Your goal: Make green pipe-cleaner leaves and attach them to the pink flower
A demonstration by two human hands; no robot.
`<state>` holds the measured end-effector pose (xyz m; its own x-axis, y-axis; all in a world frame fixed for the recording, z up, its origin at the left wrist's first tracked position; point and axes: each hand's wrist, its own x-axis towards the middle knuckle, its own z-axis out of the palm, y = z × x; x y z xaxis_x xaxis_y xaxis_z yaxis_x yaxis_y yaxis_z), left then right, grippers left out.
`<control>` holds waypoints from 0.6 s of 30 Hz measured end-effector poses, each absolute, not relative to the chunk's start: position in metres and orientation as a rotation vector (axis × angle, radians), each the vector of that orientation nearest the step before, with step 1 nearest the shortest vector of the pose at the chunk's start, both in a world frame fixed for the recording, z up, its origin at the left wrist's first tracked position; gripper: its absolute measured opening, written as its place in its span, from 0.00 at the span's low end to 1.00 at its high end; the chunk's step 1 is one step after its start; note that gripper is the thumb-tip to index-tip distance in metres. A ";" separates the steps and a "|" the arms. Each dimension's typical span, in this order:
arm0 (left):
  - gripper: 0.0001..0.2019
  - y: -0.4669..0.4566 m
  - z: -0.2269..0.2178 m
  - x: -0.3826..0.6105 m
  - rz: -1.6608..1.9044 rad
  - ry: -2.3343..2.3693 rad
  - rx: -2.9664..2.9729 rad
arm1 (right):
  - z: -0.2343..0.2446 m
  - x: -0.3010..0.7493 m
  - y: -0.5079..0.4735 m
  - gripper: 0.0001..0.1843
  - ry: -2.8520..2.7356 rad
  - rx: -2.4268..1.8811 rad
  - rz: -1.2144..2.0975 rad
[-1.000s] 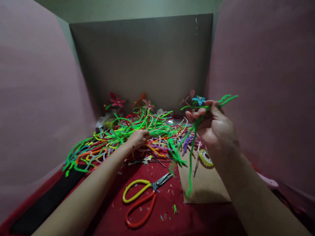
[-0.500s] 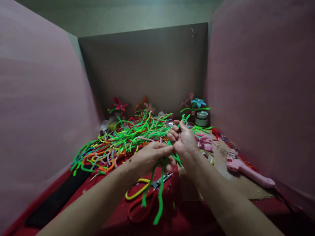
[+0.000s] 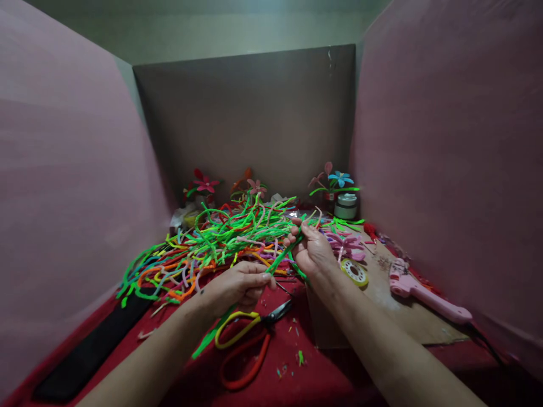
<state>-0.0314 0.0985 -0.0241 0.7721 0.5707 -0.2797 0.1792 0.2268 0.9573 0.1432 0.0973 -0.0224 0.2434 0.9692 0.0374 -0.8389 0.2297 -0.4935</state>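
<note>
Green pipe cleaners (image 3: 280,260) stretch between my two hands over the front of the table. My left hand (image 3: 246,282) pinches them at the lower left, and their loose ends trail out below it. Higher and to the right, my right hand (image 3: 311,249) is closed on the upper part, with short green tips near its fingers. How many strands are held is hard to tell. Below my left hand lies a pair of scissors (image 3: 268,319) with one yellow and one red handle. Behind the hands spreads a heap of mixed pipe cleaners (image 3: 237,229), mostly green.
A pink glue gun (image 3: 428,294) rests on a cardboard sheet (image 3: 382,316) at right, near a yellow tape roll (image 3: 354,272) and a pink pipe-cleaner flower (image 3: 345,246). A jar (image 3: 345,206) and finished flowers (image 3: 340,178) stand behind. A black strip (image 3: 95,345) lies left. Pink walls enclose both sides.
My left hand has moved down and left, away from my right hand, drawing the green pipe cleaners out between them. The dangling ends swung left, off the scissors.
</note>
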 end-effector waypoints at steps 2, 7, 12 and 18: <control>0.10 0.101 -0.030 -0.034 0.306 0.671 1.326 | -0.022 0.144 0.097 0.12 -0.313 -0.430 1.292; 0.09 0.098 -0.044 -0.033 0.370 0.593 1.209 | -0.021 0.146 0.102 0.14 -0.201 -0.415 1.312; 0.07 0.086 -0.049 -0.024 0.419 0.556 1.034 | -0.017 0.148 0.113 0.16 -0.142 -0.381 1.375; 0.07 0.081 -0.043 -0.023 0.430 0.514 0.910 | -0.012 0.152 0.124 0.19 -0.258 -0.299 1.355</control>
<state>-0.0231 0.0813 -0.0427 0.7984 0.5543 -0.2353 -0.1345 0.5450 0.8276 0.1521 0.1238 -0.0122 0.1963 0.9805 0.0091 -0.9154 0.1866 -0.3567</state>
